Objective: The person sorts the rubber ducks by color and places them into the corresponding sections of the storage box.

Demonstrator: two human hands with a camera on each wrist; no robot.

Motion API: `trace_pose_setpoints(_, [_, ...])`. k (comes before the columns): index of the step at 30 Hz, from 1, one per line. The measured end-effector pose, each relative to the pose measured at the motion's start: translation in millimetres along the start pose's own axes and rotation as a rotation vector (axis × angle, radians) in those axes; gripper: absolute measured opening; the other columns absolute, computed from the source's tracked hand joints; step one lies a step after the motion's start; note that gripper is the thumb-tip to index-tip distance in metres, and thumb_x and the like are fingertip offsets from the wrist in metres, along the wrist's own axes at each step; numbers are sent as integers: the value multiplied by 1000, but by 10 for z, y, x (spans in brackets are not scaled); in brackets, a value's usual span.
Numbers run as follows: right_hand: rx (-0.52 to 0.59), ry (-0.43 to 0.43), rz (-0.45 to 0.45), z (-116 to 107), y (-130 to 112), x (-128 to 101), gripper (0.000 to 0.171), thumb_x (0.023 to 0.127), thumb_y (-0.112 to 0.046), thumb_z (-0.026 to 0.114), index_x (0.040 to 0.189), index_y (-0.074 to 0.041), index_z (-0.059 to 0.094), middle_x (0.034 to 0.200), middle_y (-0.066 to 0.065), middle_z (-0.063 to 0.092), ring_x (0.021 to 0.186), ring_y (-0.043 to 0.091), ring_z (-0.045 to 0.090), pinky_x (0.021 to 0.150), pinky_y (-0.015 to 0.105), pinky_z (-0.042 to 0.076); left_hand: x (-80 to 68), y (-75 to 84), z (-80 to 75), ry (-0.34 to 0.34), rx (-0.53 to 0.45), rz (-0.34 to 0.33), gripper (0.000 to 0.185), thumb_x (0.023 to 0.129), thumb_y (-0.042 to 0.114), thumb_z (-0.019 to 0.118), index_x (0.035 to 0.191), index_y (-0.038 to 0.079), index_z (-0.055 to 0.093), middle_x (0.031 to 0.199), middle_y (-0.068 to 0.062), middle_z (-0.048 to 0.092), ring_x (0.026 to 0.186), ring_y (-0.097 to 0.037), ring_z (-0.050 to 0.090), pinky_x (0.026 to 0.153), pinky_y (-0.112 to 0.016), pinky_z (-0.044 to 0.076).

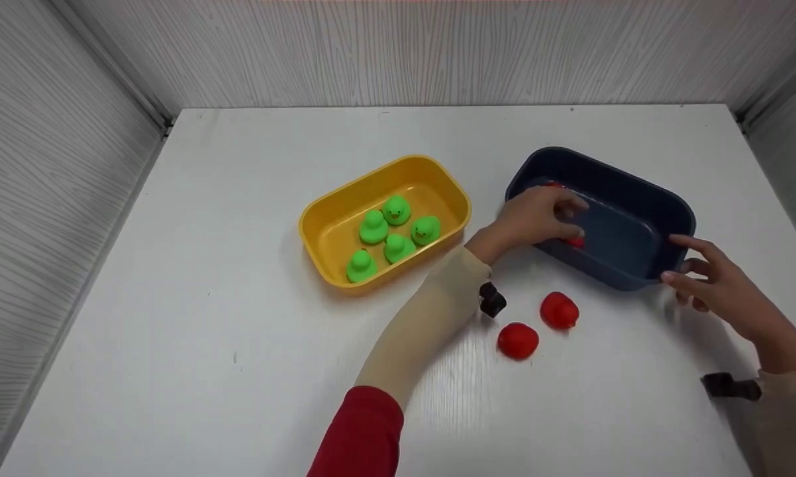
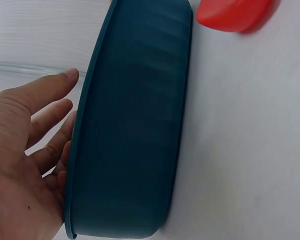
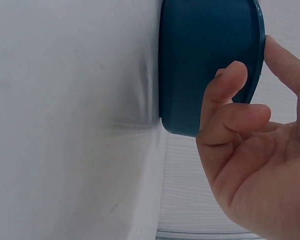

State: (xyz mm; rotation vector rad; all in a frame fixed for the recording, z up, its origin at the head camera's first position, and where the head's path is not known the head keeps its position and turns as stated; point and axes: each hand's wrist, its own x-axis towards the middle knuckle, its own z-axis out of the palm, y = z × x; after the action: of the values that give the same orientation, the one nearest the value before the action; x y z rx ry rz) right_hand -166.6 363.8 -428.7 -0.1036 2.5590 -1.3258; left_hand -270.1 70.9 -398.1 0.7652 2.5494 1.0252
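A dark blue tub (image 1: 626,228) stands right of centre on the white table. My left hand (image 1: 536,215) reaches over its near-left rim with relaxed fingers and holds nothing; in the left wrist view the left hand (image 2: 25,150) lies beside the blue tub (image 2: 135,125). Bits of a red duck (image 1: 575,242) show in the tub under those fingers. My right hand (image 1: 712,281) pinches the tub's right corner. The right wrist view shows the right hand (image 3: 250,150) with its thumb on the outer wall of the blue tub (image 3: 205,60) and the index finger over the rim.
Two red ducks (image 1: 559,310) (image 1: 518,340) lie on the table in front of the blue tub; one red duck (image 2: 235,14) shows in the left wrist view. A yellow tub (image 1: 371,175) with several green ducks (image 1: 396,210) stands at centre. Grey walls enclose the table on three sides.
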Motion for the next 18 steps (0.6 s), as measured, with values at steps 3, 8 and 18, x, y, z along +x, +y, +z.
trace_pose_setpoints(3, [-23,4,11,1,-4,5,61,98,-22,56,150,-22,23,87,-9,52,63,11,51,52,28,35,-56,-9,-24,14,-33,15,43,83,33,75,124,25,64,111,11,65,101,0,56,84,-12,43])
trace_pose_setpoints(8, [-28,7,17,4,2,-3,61,98,-23,55,150,-22,23,87,-9,51,64,10,51,53,28,36,-142,-43,-62,54,-101,24,41,84,32,75,123,25,64,106,7,64,95,-4,53,77,-13,43])
trace_pose_setpoints(18, [-8,-7,9,-5,-2,-6,62,99,-21,55,151,-24,22,86,-7,53,63,11,51,53,28,35,-386,-73,-57,36,-305,53,39,82,29,77,117,17,67,101,3,65,90,-6,54,75,-12,45])
